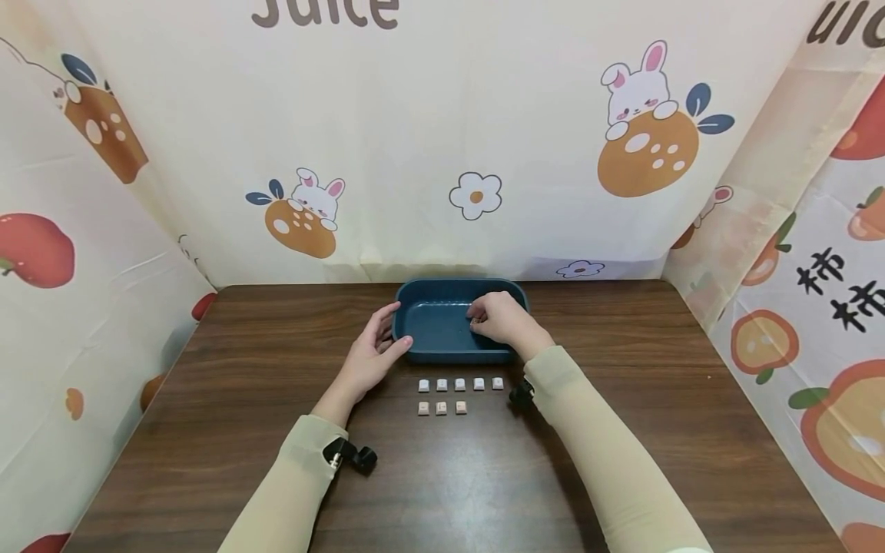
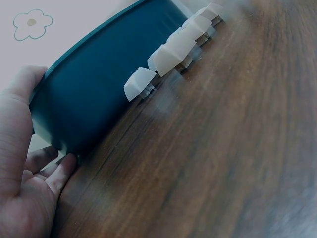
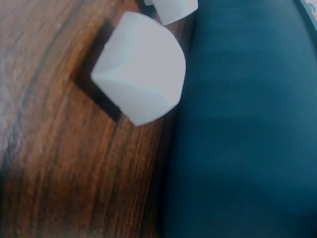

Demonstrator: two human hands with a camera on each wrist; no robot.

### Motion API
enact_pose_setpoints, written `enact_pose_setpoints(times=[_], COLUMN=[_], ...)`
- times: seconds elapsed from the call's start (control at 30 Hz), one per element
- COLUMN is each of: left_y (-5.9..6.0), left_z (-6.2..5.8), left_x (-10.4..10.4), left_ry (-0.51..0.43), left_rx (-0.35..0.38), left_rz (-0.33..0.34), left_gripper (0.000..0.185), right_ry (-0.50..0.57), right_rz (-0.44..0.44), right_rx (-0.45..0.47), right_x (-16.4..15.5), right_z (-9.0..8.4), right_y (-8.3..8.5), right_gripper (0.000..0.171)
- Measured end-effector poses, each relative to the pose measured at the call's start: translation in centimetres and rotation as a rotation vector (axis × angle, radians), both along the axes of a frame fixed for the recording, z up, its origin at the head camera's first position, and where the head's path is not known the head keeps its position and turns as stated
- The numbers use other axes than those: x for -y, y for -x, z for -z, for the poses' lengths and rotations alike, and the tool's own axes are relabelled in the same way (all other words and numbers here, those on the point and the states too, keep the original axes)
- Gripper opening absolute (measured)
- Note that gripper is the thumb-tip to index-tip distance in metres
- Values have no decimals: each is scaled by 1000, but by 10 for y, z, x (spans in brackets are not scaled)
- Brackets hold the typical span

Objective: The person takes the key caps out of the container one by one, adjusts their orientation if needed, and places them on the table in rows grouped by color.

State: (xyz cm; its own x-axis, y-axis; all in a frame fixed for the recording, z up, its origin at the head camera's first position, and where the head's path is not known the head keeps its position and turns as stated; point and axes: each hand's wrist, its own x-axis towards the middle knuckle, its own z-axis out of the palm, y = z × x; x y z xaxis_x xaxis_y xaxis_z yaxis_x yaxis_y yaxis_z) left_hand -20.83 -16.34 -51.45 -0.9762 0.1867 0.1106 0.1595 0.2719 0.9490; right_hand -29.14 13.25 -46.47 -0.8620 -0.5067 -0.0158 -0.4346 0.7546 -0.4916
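Hands at the blue tray [image 1: 442, 352]
Left hand [image 1: 373, 355] grips its left end; right hand [image 1: 505, 319] curls inside, contents unclear. A nudge could scatter the keycaps [image 1: 459, 384] nearby.

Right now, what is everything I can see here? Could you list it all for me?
Tray: one, dark blue, at the far middle of the table, nothing visible inside apart from the right hand.
Keycaps, back row: five, white, in a line just in front of the tray.
Keycaps, front row: three, pinkish white, in a shorter line nearer the person.
Table: one, dark brown wood grain.
Backdrop cloth: cream, printed with rabbits, oranges and flowers, behind and at both sides.
Wrist cameras: two, black, one on each forearm.
Sleeves: two, beige.
Left hand: holds the tray's left end, fingers around its rim.
Right hand: fingers curled, inside the tray on its right side; what it holds is hidden.
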Motion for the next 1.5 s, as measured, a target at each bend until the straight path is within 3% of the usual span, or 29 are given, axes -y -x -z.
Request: enact_pose_setpoints(times=[0.47, 1.0, 1.23, 1.5], left_y=[0, 0, 0, 0], left_z=[-1, 1, 0, 0], left_x=[-2, 1, 2, 1], left_ry=[13, 12, 10, 19], left_rx=[6, 0, 0, 4], left_rz=[0, -6, -6, -7], left_gripper=[71, 71, 71, 70], right_ry=[77, 145, 209, 321], right_rz=[-22, -2, -27, -39], right_rx=[-53, -4, -42, -65], right_x=[-6, -5, -8, -12], right_z=[1, -3, -3, -7], right_y=[-1, -1, -3, -3], right_gripper=[16, 18, 26, 23])
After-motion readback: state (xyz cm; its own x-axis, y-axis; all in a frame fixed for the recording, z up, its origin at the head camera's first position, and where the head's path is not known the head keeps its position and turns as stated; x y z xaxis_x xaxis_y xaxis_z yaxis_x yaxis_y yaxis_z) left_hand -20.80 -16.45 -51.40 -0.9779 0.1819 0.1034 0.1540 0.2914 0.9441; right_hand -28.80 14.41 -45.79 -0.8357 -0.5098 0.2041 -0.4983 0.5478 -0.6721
